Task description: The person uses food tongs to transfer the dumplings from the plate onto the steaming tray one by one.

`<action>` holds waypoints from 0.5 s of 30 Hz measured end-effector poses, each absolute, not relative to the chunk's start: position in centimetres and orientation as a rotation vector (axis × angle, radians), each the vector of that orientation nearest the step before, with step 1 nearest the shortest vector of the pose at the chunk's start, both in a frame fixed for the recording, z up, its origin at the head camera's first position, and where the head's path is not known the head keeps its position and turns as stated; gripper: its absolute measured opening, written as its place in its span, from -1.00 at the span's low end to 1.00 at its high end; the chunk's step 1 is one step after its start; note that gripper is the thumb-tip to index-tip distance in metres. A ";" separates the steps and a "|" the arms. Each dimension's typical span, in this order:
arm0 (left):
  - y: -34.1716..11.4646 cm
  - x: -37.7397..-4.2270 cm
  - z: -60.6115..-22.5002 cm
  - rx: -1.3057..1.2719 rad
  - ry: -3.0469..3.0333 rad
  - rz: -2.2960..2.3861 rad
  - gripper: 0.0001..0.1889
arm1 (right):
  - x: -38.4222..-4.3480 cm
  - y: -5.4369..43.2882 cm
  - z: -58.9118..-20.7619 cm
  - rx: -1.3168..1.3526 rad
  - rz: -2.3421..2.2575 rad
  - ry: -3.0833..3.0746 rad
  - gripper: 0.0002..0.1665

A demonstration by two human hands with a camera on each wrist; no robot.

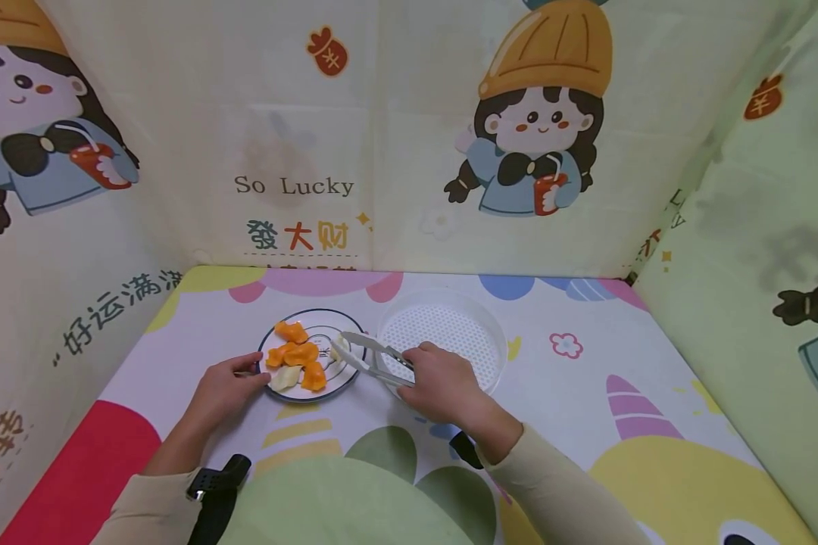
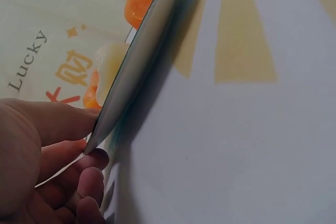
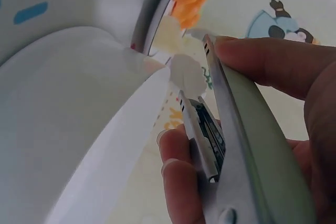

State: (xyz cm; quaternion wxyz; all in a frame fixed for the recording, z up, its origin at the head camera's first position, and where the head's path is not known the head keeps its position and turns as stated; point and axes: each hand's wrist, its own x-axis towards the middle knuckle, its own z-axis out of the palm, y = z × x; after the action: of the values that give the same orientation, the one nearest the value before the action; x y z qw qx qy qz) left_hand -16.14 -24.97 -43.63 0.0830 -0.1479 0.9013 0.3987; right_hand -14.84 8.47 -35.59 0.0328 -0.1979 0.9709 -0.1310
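Note:
My left hand (image 1: 230, 393) pinches the near-left rim of a white plate (image 1: 341, 380) with dark rings. In the left wrist view, the thumb lies above the rim, fingers below, and the plate (image 2: 139, 66) looks edge-on. Several orange pieces (image 1: 301, 353) and a pale piece (image 1: 285, 378) lie on it. Another pale piece (image 1: 338, 348) sits at its right side, between the tips of metal tongs (image 1: 363, 362). My right hand (image 1: 443, 382) grips the tongs, with the thumb on one arm and fingers on the other in the right wrist view. Whether the tips touch that piece is unclear.
A round white basket (image 1: 443, 322) with a perforated bottom stands right beside the plate, partly behind my right hand and the tongs. The patterned tablecloth (image 1: 552, 401) covers the table. Printed cloth walls (image 1: 409, 151) enclose the back and both sides.

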 end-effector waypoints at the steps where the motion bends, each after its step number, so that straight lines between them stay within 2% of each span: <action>1: -25.0 -16.1 -43.6 -0.440 2.690 1.192 -0.33 | -14.9 8.4 -35.6 -0.607 -0.395 2.993 -0.58; 15: -24.9 -15.9 -43.4 -0.443 2.686 1.215 -0.33 | -15.0 7.7 -35.8 -0.569 -0.428 2.994 -0.60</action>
State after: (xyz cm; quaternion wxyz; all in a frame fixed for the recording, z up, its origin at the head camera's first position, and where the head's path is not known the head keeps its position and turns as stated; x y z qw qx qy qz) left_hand -15.95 -24.87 -43.45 0.0801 -0.1482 0.8981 0.4062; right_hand -15.00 7.74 -35.83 0.0319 -0.1849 0.9723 -0.1390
